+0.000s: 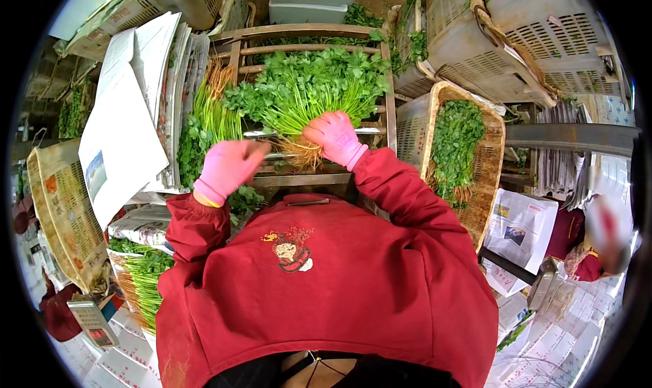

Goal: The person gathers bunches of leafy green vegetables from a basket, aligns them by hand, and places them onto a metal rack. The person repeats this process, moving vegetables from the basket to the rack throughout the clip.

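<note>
A bunch of leafy green herbs, which looks like coriander or leaf celery, lies fanned out on a slatted metal rack, its leaves pointing away from me. My right hand, in a pink knit glove, is closed around its stems just above the pale brown roots. To the left, my left hand, in a matching glove, is slightly blurred, with no herb seen in it and its thumb and fingers near the roots. More herbs with yellow-green stems lie at the rack's left side, roots away from me.
Stacked newspapers stand left of the rack, with white sheets on top. A plastic basket holding herbs is at the right. Slotted crates rise behind it. A digital scale is at lower left. Other people are partly visible at both sides.
</note>
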A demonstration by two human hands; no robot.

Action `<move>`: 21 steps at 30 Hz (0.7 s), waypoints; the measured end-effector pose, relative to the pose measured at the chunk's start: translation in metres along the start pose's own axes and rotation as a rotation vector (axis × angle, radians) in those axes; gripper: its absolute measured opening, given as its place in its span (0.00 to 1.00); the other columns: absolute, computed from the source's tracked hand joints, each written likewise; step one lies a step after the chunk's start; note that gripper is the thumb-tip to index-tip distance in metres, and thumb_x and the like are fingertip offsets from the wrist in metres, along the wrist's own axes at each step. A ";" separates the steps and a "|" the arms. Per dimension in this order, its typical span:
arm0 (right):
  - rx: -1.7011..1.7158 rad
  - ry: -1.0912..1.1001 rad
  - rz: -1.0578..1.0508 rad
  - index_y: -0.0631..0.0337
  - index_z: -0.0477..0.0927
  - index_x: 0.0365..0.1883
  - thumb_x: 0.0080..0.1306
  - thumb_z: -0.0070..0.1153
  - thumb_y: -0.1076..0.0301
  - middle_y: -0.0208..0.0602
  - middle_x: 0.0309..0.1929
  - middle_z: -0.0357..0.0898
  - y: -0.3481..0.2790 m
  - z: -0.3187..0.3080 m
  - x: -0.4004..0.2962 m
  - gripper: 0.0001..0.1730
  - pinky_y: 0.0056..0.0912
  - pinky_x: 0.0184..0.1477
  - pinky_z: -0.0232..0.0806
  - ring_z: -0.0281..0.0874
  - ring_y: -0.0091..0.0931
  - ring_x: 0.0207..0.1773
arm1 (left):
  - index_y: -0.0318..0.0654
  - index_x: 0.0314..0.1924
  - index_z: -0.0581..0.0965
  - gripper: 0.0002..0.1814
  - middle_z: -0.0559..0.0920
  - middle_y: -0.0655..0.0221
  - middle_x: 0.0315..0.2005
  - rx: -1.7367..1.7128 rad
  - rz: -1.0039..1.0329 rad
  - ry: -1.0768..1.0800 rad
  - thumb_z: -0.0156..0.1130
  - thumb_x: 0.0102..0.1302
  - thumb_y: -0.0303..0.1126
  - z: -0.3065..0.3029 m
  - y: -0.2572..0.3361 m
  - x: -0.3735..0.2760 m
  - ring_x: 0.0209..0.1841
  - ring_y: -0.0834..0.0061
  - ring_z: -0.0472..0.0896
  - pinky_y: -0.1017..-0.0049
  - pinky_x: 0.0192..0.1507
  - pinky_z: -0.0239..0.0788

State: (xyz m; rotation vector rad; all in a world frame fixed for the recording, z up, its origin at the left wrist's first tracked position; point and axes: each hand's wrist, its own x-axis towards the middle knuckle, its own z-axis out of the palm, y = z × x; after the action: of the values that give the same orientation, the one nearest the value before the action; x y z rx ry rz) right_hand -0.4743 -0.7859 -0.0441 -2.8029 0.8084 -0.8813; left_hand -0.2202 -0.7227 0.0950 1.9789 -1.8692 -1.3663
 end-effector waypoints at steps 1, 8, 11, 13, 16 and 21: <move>-0.007 -0.009 -0.023 0.44 0.80 0.35 0.53 0.61 0.69 0.23 0.30 0.76 0.001 0.000 0.001 0.10 0.39 0.36 0.67 0.77 0.31 0.37 | 0.41 0.49 0.86 0.21 0.86 0.66 0.22 -0.042 -0.024 0.169 0.53 0.75 0.48 -0.002 0.002 0.004 0.26 0.72 0.86 0.74 0.38 0.77; -0.131 0.213 0.168 0.52 0.82 0.40 0.61 0.68 0.56 0.36 0.34 0.80 0.085 -0.087 0.103 0.14 0.47 0.41 0.73 0.80 0.39 0.44 | 0.28 0.63 0.77 0.19 0.89 0.62 0.44 -0.728 0.471 0.656 0.51 0.77 0.30 0.002 0.016 0.036 0.51 0.77 0.82 0.78 0.59 0.68; -0.271 0.354 -0.050 0.49 0.79 0.33 0.60 0.65 0.61 0.30 0.24 0.74 0.057 -0.114 0.120 0.08 0.37 0.28 0.65 0.74 0.29 0.28 | 0.29 0.61 0.78 0.19 0.83 0.56 0.56 -0.606 0.596 0.935 0.55 0.72 0.22 0.012 0.016 0.039 0.59 0.67 0.81 0.71 0.66 0.67; -0.254 0.248 -0.066 0.48 0.76 0.30 0.58 0.59 0.69 0.26 0.18 0.67 0.023 -0.106 0.102 0.04 0.29 0.16 0.53 0.66 0.23 0.18 | 0.34 0.58 0.81 0.21 0.79 0.55 0.61 -0.306 0.785 1.046 0.59 0.66 0.20 0.019 0.010 0.044 0.65 0.57 0.76 0.63 0.69 0.64; -0.241 0.089 -0.032 0.45 0.77 0.33 0.54 0.58 0.65 0.25 0.26 0.73 -0.004 -0.046 0.036 0.07 0.35 0.24 0.64 0.74 0.27 0.27 | 0.39 0.55 0.84 0.18 0.78 0.56 0.61 -0.154 0.745 1.022 0.62 0.64 0.23 0.039 0.008 0.055 0.68 0.53 0.72 0.58 0.70 0.61; -0.184 -0.061 0.054 0.41 0.79 0.36 0.54 0.58 0.64 0.21 0.32 0.74 -0.026 0.016 -0.030 0.10 0.37 0.39 0.66 0.75 0.27 0.37 | 0.53 0.51 0.87 0.17 0.83 0.63 0.53 -0.010 0.566 0.754 0.66 0.63 0.27 0.064 -0.015 0.084 0.53 0.59 0.80 0.63 0.57 0.71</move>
State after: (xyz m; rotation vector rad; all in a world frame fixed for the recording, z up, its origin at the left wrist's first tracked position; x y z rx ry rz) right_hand -0.4742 -0.7497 -0.0660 -2.9310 0.9989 -0.7449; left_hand -0.2629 -0.7589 0.0042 1.4572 -1.7876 -0.3904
